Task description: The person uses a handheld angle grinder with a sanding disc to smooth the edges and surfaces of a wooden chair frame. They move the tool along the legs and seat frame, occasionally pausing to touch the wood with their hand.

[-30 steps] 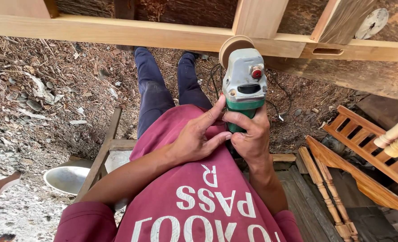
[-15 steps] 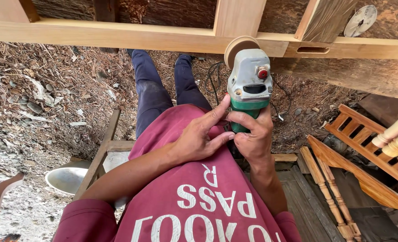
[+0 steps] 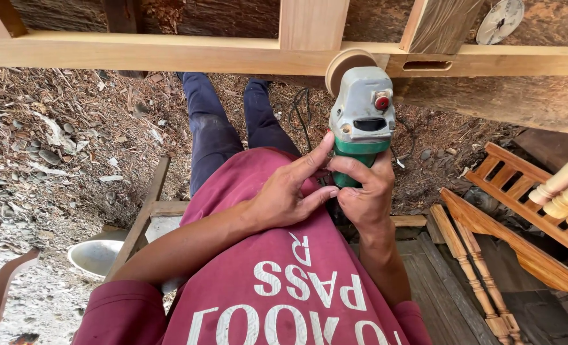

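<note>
The left hand (image 3: 284, 195) rests open, fingers against the green-and-grey handheld disc sander (image 3: 362, 121), while the right hand (image 3: 360, 195) closes its grip around the green handle. The sander sits at 12 o'clock, its round pad (image 3: 343, 65) meeting the pale horizontal wooden rail (image 3: 137, 54). The rail already appears smooth; remaining sanding cannot be determined.

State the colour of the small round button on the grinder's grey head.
Red; the button on the grinder shows clearly in the head view.
</note>
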